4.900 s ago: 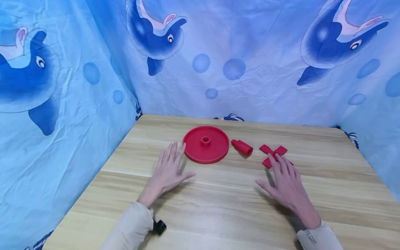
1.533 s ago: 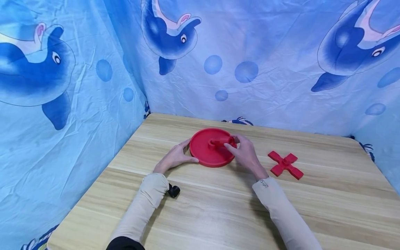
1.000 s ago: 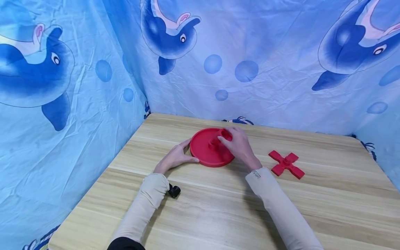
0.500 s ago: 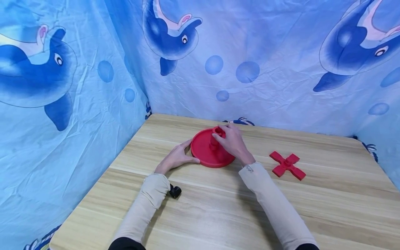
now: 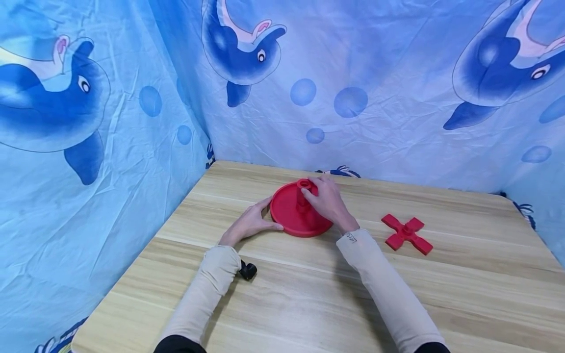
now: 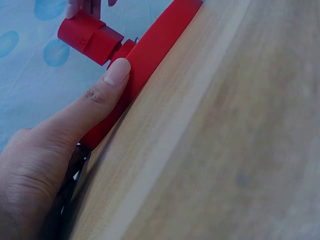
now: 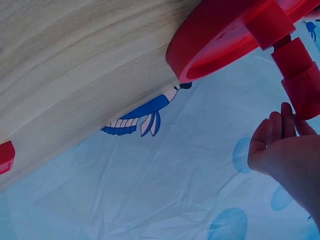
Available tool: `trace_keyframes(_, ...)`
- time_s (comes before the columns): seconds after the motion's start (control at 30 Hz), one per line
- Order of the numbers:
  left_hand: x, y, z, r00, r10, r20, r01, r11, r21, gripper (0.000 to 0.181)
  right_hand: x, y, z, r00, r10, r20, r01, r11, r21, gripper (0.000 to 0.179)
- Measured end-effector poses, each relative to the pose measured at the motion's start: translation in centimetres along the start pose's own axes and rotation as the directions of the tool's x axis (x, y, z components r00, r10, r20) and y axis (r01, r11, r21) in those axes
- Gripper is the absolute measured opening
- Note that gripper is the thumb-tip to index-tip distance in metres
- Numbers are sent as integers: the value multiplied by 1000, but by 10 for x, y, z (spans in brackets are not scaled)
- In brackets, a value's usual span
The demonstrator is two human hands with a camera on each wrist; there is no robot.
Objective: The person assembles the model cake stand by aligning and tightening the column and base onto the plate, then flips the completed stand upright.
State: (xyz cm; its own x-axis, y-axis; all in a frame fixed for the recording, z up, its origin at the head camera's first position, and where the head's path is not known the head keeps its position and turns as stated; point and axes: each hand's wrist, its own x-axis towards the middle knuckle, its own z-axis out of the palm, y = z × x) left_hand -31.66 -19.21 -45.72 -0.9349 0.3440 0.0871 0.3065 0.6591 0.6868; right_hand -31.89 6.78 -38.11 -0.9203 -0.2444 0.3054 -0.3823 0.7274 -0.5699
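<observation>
A red round base with a raised rim (image 5: 284, 211) lies on the table, and my left hand (image 5: 248, 223) holds its left side between thumb and fingers. Upright over the base's central hub (image 7: 270, 25) stands a red stepped cylindrical post (image 5: 302, 198). My right hand (image 5: 328, 200) pinches the post near its hollow top. Both wrist views show a narrow notch between post and hub; how deep the post sits I cannot tell. In the left wrist view, my thumb (image 6: 95, 102) presses the base's edge, while the other fingers are hidden.
A red four-armed cross piece (image 5: 407, 233) with a small central stub lies to the right on the wooden table (image 5: 300, 304). A black device (image 5: 248, 270) sits at my left wrist. Blue dolphin-printed cloth (image 5: 366, 142) hangs behind and at the sides.
My right hand left the cross piece and took up the post, which lay between base and cross. The post swung from tilted to upright over the hub. My left hand took hold of the base.
</observation>
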Motion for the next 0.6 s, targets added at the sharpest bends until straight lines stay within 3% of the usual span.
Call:
trace_keyframes(0.2, 0, 0, 0, 1000, -9, -3, 9, 1000, 8, 116, 0, 1, 0, 1000, 19, 5, -19, 998, 67, 57)
trace_keyframes(0.4, 1, 0, 1, 1000, -14, -5, 14, 1000, 8, 116, 0, 2, 1, 999, 22, -31, -22, 1000, 14, 58)
trace_keyframes(0.6, 0, 1, 0, 1000, -16, -3, 16, 1000, 15, 115, 0, 2, 1, 1000, -9, -9, 8, 1000, -12, 60)
